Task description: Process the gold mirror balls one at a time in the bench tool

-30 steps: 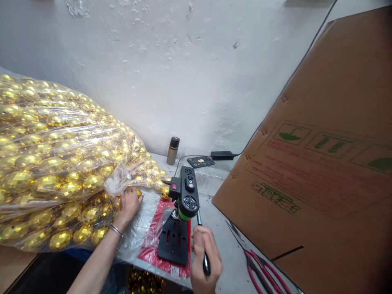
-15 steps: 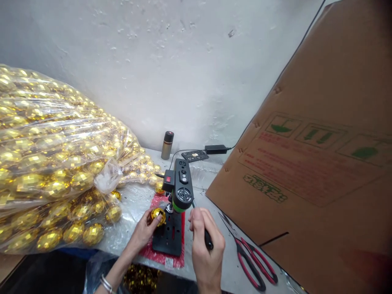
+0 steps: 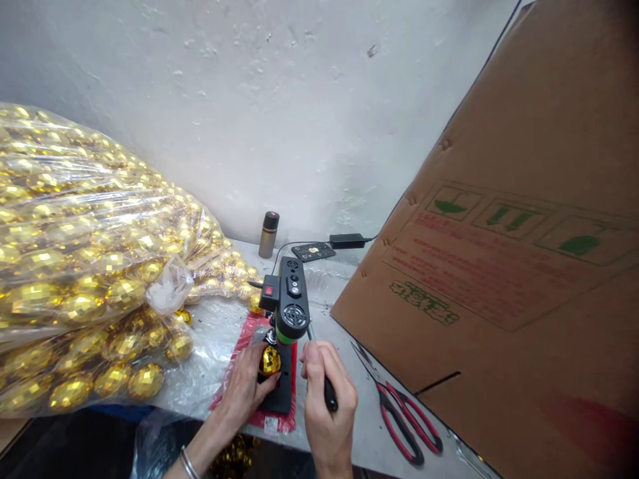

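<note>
A small black bench drill press (image 3: 293,293) with a green ring stands on a red plastic sheet (image 3: 257,420). My left hand (image 3: 247,386) grips a gold faceted ball (image 3: 270,360) under the machine's head, above its black base plate. The fingers wrap round the ball's left and front sides. My right hand (image 3: 327,392) is closed round the black handle (image 3: 330,394) of the machine's lever, to the right of the base. The tip of the machine is hidden behind its head.
Clear bags of gold balls (image 3: 100,253) fill the left. Red-handled scissors (image 3: 404,416) lie at the right beside a large cardboard box (image 3: 499,253). A bottle (image 3: 268,235), a black phone-like object (image 3: 313,251) and a power adapter (image 3: 347,241) sit by the wall.
My left hand has moved right with the gold ball, bringing it from beside the machine to under its head. My right hand stays on the lever. The view has shifted slightly.
</note>
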Available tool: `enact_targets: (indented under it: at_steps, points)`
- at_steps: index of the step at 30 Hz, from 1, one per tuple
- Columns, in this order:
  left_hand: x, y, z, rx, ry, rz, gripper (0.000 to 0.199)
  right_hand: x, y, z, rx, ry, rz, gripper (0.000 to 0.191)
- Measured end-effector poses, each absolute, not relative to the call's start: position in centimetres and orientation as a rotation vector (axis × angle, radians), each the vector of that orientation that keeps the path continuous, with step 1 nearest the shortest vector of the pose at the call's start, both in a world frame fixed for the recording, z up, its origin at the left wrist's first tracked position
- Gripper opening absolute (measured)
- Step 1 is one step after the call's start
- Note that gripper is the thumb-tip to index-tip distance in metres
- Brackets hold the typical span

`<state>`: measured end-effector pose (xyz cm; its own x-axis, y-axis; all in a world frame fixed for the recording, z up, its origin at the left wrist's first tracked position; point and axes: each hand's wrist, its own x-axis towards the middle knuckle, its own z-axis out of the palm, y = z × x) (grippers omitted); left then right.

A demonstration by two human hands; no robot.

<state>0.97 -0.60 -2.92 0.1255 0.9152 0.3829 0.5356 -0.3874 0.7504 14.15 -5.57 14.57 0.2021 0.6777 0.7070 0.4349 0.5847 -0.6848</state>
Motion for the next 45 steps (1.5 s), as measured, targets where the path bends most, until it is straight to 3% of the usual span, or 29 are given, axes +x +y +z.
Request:
enact_targets:
  at_steps: [9,23,45]
  points:
    - [1.5,-0.5,-2.6,1.957,1.422,0.956,0.055,14.4,-5.8,13.3,-0.981,-1.473,0.189,0.023]
    - [1.6,-1.0,-0.6,1.885,1.422,0.836,0.049,14.1,-4.8,6.3,-0.878,-1.389,-0.031,0.027]
    - [2.3,-0.9,-1.5,1.846,1.453,0.814,0.055,12.3,-5.1,6.3,-0.988,-1.163,0.007,0.036]
